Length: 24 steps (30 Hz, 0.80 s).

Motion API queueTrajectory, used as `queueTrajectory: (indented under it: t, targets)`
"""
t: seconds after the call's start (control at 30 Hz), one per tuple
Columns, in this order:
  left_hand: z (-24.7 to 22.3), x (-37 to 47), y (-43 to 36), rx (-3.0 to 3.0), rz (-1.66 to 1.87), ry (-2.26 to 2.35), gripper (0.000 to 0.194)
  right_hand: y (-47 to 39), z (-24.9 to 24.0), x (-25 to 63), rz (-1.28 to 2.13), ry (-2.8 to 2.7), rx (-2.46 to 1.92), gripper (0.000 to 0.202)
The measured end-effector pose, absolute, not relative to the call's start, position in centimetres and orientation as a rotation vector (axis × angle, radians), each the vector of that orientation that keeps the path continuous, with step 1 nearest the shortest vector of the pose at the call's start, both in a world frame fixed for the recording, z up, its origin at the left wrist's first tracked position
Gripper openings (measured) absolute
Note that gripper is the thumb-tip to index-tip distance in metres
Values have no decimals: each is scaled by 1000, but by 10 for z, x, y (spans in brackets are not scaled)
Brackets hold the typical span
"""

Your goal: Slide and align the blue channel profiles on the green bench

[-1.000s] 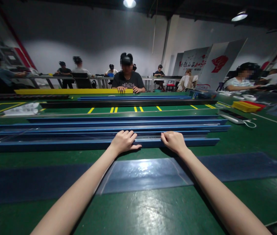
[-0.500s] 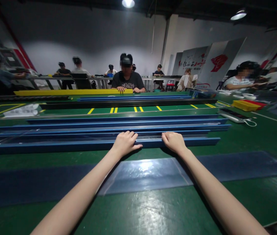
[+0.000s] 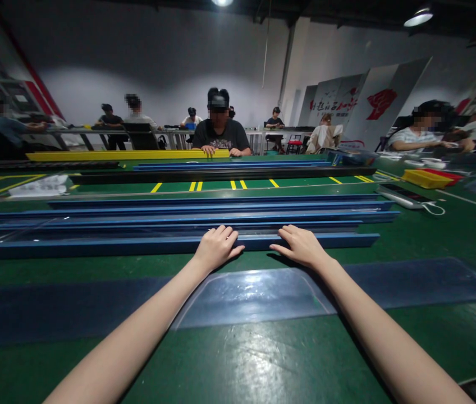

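head view — blue channel [image 3: 257, 242], under fingers [image 3: 227, 232]

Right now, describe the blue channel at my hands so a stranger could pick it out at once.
On the green table, find the flat, glossy sheet nearest the camera. Just beyond it, several long blue channels lie crosswise. Pick the front channel, the only one with your left hand and right hand over it.
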<state>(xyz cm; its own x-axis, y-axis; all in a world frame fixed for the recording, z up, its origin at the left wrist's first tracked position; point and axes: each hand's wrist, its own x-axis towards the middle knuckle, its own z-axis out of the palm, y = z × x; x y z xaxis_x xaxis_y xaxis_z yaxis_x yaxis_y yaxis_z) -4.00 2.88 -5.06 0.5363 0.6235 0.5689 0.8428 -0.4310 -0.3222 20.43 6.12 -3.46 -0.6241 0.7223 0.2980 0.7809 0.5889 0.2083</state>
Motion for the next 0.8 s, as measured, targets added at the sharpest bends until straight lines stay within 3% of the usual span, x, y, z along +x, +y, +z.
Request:
queueTrajectory:
  t: [0.8]
  targets:
    - [-56, -41, 32, -2227, -570, -1139, 29, 57, -34, 199, -462, -2605, -1341, 40]
